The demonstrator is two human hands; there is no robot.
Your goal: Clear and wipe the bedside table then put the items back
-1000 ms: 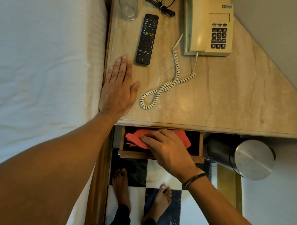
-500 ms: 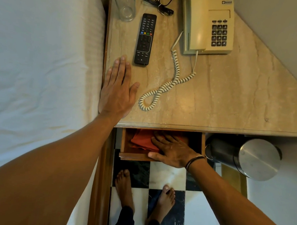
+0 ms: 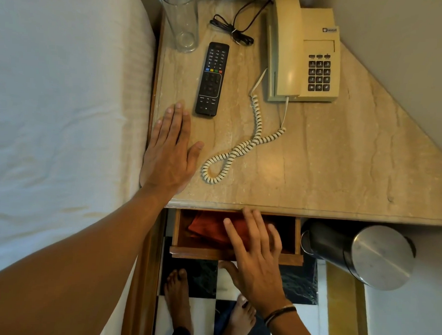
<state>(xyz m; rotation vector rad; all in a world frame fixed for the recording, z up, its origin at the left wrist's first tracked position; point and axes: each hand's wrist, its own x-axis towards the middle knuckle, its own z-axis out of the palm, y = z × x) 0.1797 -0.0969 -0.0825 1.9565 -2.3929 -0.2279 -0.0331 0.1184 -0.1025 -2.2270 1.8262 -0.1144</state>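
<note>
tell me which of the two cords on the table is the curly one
The cream handset cord, spiralled, hanging off the telephone. The black cable by the glass is smooth and bundled.

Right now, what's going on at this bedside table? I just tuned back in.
A person is bent over the bedside table. The left hand rests flat on the marble top, on the side by the bed. The right hand reaches into the open drawer, with its fingers straight over a red cloth and not curled round it. Nothing is cleared yet: the glass, remote and telephone sit on top.
</note>
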